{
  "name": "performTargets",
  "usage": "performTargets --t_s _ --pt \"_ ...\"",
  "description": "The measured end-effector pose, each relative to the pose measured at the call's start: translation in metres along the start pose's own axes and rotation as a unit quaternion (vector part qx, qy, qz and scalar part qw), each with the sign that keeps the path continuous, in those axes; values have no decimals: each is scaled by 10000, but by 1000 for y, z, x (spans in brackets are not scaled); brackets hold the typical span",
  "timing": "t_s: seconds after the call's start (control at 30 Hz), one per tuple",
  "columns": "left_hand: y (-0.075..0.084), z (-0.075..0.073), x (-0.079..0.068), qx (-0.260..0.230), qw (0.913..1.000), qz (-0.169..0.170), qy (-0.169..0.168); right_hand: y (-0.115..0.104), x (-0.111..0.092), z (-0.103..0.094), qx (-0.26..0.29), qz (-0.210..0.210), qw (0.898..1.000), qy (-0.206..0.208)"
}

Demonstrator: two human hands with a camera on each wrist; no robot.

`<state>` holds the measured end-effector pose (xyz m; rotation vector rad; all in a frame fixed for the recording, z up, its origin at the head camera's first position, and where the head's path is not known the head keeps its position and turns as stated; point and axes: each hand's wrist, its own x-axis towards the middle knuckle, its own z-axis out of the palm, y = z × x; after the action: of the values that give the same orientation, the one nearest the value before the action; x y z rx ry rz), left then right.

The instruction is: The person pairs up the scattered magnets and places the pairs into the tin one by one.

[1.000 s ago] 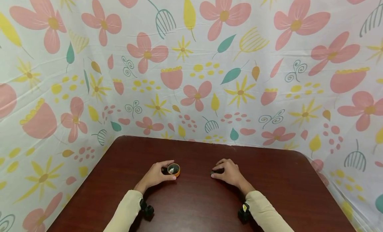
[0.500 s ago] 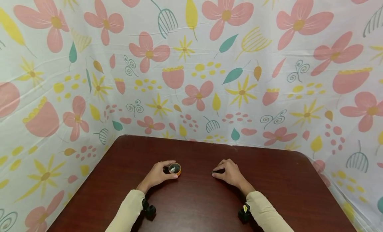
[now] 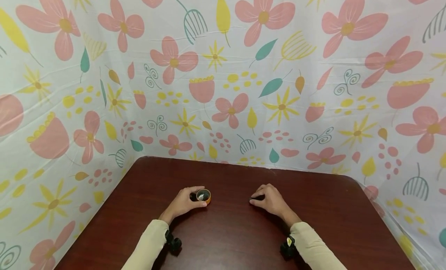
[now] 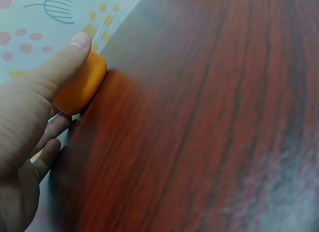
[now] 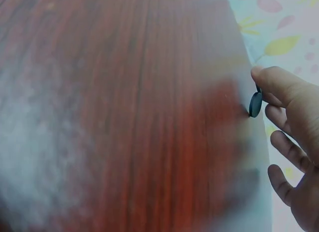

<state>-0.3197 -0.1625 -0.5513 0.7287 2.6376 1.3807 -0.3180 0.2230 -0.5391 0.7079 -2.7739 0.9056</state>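
On the table, my left hand (image 3: 182, 203) holds a small round orange container (image 3: 208, 200) between thumb and fingers. Its open top shows a dark inside with a bright patch that I cannot make out. The left wrist view has the thumb along the smooth orange side (image 4: 88, 87), down at the tabletop. To the right, my right hand (image 3: 273, 201) pinches a small dark disc (image 5: 255, 105) between thumb and index finger, and the other fingers are spread loosely in the right wrist view. In the head view that hand mostly hides the disc. A gap of bare table separates the hands.
The dark red-brown wooden table (image 3: 223, 233) has rounded far corners. A white cloth (image 3: 223, 68) with flowers and leaves hangs behind it and along both sides. Black wrist cameras (image 3: 287, 248) sit at the cuffs of both light sleeves.
My right hand has drawn slightly right, away from the left hand, with the dark disc. The left hand keeps its grip on the orange container. The head view has shifted a little.
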Motion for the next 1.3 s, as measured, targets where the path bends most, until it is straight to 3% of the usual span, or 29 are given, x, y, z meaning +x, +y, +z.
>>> performTargets --t_s 0.7,1.03,1.3 --pt "-1 -3 -1 -39 10000 -2 76 -7 4 -12 -75 -239 9995 194" --pt "-2 -2 -2 -50 9999 20 92 -41 36 -13 68 -696 9975 65" --pt "-4 2 0 -96 9999 1 114 -66 62 7 435 -964 9944 -46"
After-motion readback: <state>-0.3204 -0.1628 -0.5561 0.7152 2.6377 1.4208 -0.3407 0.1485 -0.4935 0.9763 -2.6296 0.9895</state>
